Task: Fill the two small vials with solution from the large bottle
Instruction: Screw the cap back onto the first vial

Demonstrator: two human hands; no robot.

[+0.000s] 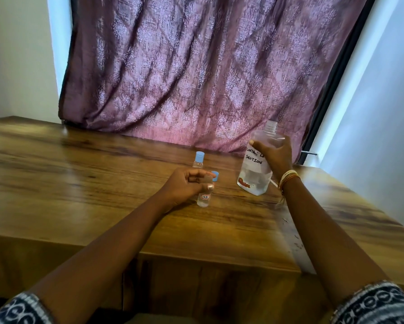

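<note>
A: Look at the large bottle [257, 164], clear plastic, uncapped, tilted slightly, with a white handwritten label reading "SOLUTION" and a little clear liquid pooled at the bottom. Its base sits at or just above the wooden table [79, 183], far right side; I can't tell which.

B: And the right hand [274, 155]?

A: Curled round the bottle's shoulder, thumb in front, fingers wrapped behind.

B: The vials?

A: One small vial [204, 197], clear, tagged "7B", is gripped in the left hand [187, 183], fingers closed tight over its top. Behind it stands the capped vial [199, 160], wearing a pale blue lid. A loose blue cap [215, 176] lies just beside the left fingers.
</note>
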